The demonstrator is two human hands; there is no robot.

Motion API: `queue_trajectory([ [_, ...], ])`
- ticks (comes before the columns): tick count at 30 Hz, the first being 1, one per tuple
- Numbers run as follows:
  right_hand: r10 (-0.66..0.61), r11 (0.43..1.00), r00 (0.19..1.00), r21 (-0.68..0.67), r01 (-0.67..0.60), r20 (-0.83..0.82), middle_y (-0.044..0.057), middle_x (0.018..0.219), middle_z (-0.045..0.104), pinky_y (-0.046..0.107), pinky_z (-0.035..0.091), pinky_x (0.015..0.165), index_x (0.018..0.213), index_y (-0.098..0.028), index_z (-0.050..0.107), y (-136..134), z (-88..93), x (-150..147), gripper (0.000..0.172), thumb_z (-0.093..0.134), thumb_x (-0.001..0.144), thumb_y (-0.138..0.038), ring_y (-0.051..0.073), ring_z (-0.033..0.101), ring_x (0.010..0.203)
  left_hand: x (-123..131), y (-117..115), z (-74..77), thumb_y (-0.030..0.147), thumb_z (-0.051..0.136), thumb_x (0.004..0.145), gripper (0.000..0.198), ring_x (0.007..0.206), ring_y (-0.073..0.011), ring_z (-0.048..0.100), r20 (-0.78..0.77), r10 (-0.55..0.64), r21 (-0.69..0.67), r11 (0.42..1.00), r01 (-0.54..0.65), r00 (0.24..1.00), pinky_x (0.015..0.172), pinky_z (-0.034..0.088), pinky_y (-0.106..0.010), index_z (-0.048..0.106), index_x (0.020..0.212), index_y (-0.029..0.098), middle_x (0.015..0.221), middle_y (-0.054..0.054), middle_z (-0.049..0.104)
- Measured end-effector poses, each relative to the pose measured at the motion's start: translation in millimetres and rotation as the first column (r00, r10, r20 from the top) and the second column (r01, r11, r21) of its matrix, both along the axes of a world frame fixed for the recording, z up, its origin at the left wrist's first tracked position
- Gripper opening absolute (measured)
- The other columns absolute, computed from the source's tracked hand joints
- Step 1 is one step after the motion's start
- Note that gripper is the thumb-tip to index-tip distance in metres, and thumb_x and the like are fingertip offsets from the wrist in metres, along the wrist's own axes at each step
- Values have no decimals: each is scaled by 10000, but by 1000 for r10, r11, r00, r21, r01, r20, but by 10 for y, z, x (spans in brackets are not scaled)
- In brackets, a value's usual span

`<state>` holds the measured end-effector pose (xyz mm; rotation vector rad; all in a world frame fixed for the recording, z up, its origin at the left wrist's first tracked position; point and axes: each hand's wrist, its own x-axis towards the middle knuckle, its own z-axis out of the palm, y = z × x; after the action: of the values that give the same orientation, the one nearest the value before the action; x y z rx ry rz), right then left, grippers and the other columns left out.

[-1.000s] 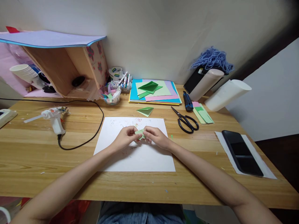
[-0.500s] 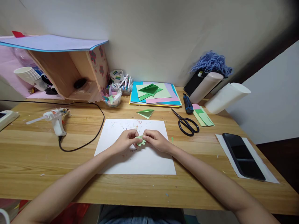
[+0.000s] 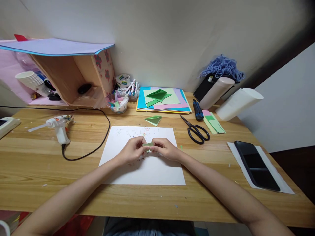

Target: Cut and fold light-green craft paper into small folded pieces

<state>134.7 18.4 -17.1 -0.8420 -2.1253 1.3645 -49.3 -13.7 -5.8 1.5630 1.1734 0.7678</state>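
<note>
Between the fingertips of both hands is a small piece of light green paper (image 3: pixel 148 144), folded, its lower part partly hidden by my thumbs. My left hand (image 3: pixel 134 149) pinches its left end, and my right hand (image 3: pixel 164 148) grips the right end. Both hands are just above a white sheet of paper (image 3: pixel 118 173) marked with specks of colour. Beyond the sheet's far edge lies a folded green paper piece (image 3: pixel 154 120). Black-handled scissors (image 3: pixel 196 130) rest to the right of it, points toward the back.
On the left are a glue gun (image 3: pixel 60 127) with its cord and an open box (image 3: pixel 81 75). Coloured paper (image 3: pixel 140 102) is stacked at the back beside a cup of scraps (image 3: pixel 117 104). To the right are a blue cutter (image 3: pixel 198 109), paper rolls (image 3: pixel 237 103) and a phone (image 3: pixel 256 165).
The green paper has turned between my fingers, so a flatter strip now faces up and its notched lower edge shows less. Both hands keep nearly the same place.
</note>
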Motion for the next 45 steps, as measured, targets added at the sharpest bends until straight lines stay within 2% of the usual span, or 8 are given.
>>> queue_trajectory([
  [9, -217, 900, 950, 332, 283, -224, 45, 812, 560, 283, 423, 621, 835, -212, 588, -76, -3, -41, 91, 504, 819, -182, 149, 506, 715, -51, -25, -12, 243, 449, 822, 118, 686, -134, 526, -388, 174, 438, 899, 15, 905, 623, 373, -241, 555, 800, 196, 765, -20, 593],
  [12, -226, 854, 939, 410, 319, -260, 57, 829, 562, 313, 452, 661, 843, -221, 595, -80, -26, -12, 105, 506, 812, -174, 172, 534, 784, -14, -26, 17, 328, 571, 758, 255, 835, -166, 563, -233, 181, 334, 938, -96, 955, 687, 425, -262, 538, 980, 206, 966, -55, 597],
  [15, -249, 813, 928, 461, 356, -277, 56, 831, 562, 331, 462, 694, 825, -223, 596, -71, -37, 11, 86, 527, 802, -178, 178, 542, 802, 13, 6, 36, 420, 664, 660, 532, 738, -174, 593, -1, 126, -16, 992, -126, 992, 588, 458, -264, 479, 1085, 160, 852, -65, 616],
  [20, -204, 805, 944, 505, 312, -259, 58, 850, 554, 332, 475, 707, 812, -227, 592, -54, -52, 6, 84, 532, 802, -169, 178, 541, 819, -1, 73, 29, 501, 595, 704, 405, 613, -121, 594, 244, 140, -361, 932, -44, 960, 529, 453, -220, 576, 814, 111, 757, -73, 632],
  [25, -169, 850, 960, 459, 256, -223, 63, 917, 535, 337, 471, 773, 942, -220, 561, -53, -37, -36, 187, 491, 800, -120, 178, 527, 893, -14, 71, 30, 455, 684, 629, 366, 546, -106, 582, 227, 216, -411, 905, -108, 950, 546, 468, -236, 574, 687, 111, 705, -63, 659],
  [34, -275, 961, 928, -78, 264, -251, 37, 905, 553, 286, 471, 762, 1016, -195, 508, 10, -55, -83, 220, 532, 809, -266, 138, 552, 822, 100, 23, -25, 449, 574, 744, 336, 606, -143, 609, 175, 166, -184, 974, -133, 970, 613, 475, -277, 589, 737, 113, 708, -67, 650],
  [39, -512, 852, 805, -55, 521, -298, 46, 878, 586, 274, 456, 717, 912, -174, 537, 372, -127, 101, 205, 559, 784, -333, 146, 557, 786, 93, 44, -28, 495, 496, 783, 450, 745, -161, 625, 209, 157, -240, 965, -105, 965, 632, 483, -268, 541, 1063, 145, 1007, -114, 628],
  [45, -673, 714, 731, 161, 681, -111, 57, 828, 605, 323, 458, 692, 898, -167, 592, 830, -172, 533, 211, 534, 779, -332, 186, 566, 760, 114, 29, -13, 507, 374, 839, 434, 635, -140, 600, 259, 219, -220, 962, -164, 941, 564, 473, -255, 539, 951, 122, 853, -91, 610],
])
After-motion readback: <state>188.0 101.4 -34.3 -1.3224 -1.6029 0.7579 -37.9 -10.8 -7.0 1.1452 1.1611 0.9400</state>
